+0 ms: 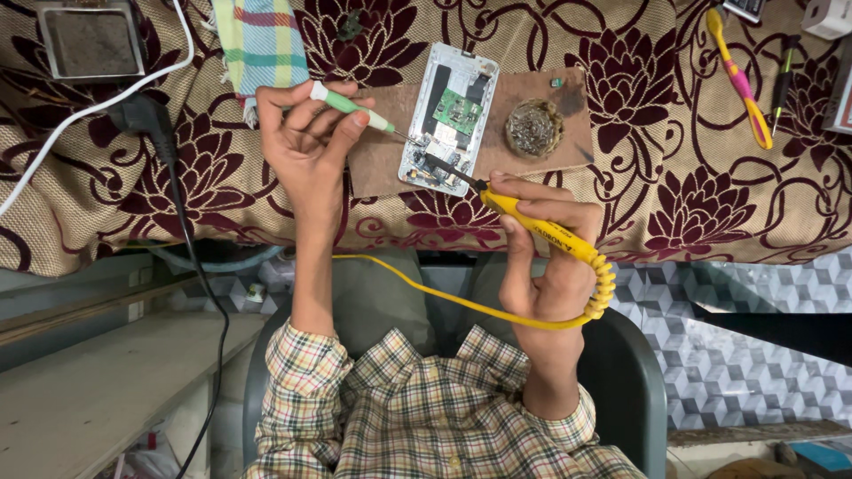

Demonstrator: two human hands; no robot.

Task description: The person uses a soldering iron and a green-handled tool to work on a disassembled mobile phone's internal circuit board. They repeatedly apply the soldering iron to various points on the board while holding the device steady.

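Left hand [306, 142] clenched on green screwdriver [351, 106], right hand [541, 253] on yellow soldering iron [537, 226]; both tips meeting opened phone [448, 115] on table [692, 177].

Floral cloth [692, 168]: wire ball [534, 128] at centre; yellow-pink tool [738, 78] right; checked towel [263, 40], black cable [182, 222], white cable [98, 102] left.

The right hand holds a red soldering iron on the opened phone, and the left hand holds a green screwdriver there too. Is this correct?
Not quite: the soldering iron in the right hand is yellow, not red, as the head view shows. The rest holds: the left hand holds a green screwdriver to the opened phone.
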